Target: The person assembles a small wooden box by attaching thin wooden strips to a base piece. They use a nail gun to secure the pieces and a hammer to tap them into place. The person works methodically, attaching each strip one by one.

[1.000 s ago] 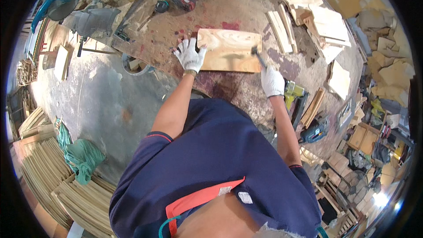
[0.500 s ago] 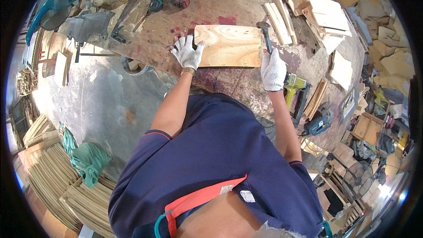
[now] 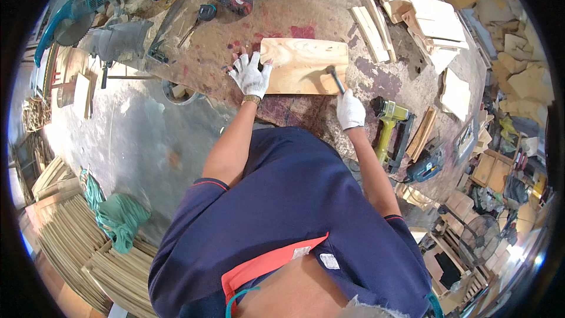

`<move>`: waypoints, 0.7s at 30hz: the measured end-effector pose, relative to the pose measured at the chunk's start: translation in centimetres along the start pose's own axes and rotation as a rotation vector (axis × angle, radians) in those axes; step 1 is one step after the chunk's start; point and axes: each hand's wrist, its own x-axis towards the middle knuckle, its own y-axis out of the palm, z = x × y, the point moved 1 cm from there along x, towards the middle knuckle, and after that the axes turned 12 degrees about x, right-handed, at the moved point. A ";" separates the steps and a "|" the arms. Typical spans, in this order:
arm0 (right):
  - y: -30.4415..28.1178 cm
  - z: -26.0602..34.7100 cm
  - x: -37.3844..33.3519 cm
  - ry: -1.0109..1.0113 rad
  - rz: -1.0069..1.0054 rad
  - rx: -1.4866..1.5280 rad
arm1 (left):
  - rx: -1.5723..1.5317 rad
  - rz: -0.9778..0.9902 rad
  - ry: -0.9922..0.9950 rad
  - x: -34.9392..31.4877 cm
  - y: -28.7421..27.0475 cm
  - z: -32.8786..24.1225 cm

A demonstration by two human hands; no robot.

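Note:
A pale wooden board [image 3: 300, 62] with curved grain lies flat on the worn, stained work table [image 3: 282, 17]. My left hand [image 3: 250, 75], in a white glove with bare fingertips showing, rests at the board's left end with its fingers spread and the thumb on the wood. My right hand [image 3: 352, 110], also gloved, is closed round the handle of a hammer [image 3: 336, 78]. The hammer's dark head is over the right part of the board, near its front edge; whether it touches the wood I cannot tell.
Right of my right hand lies a yellow-green nail gun [image 3: 387, 122], with wood strips [image 3: 424, 132] and a blue power tool [image 3: 425, 168] beyond. A red-black drill [image 3: 241, 5] and a tape measure [image 3: 206, 13] are behind the board. A circular saw [image 3: 73, 26] stands far left; offcuts [image 3: 435, 20] pile up far right.
My right hand has moved left and nearer to me, bringing the hammer from beside the board to over its right part. My left hand stays at the board's left end.

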 end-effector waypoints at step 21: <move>-0.6 0.4 6.9 0.035 -0.593 0.686 | 0.022 -0.027 0.030 0.0 -0.1 0.2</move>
